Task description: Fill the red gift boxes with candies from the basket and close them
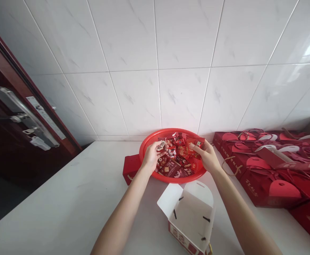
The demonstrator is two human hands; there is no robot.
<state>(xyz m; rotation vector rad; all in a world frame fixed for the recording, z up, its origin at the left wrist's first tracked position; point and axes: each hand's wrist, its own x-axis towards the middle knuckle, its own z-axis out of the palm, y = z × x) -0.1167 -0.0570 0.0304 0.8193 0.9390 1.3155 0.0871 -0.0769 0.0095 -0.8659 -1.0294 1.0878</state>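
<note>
Both hands are over a round red plastic basket (180,180) full of small wrapped snack packets (170,166), mostly red and brown. My left hand (151,156), at the basket's left side, is closed on a dark red snack packet (161,145) with white printing. At the right side my right hand (206,154) pinches a red snack packet (199,142) between thumb and fingers. In front of the basket, between my forearms, stands an open paper gift box (190,217). Its inside is white, its flaps are up, and dark cord ends show on its inner walls.
Red gift boxes (253,184) with handles crowd the right of the white table (91,198). A smaller red box (130,168) sits against the basket's left side. Behind is a tiled wall (133,99); at left, a dark red door (0,138) with keys in its lock.
</note>
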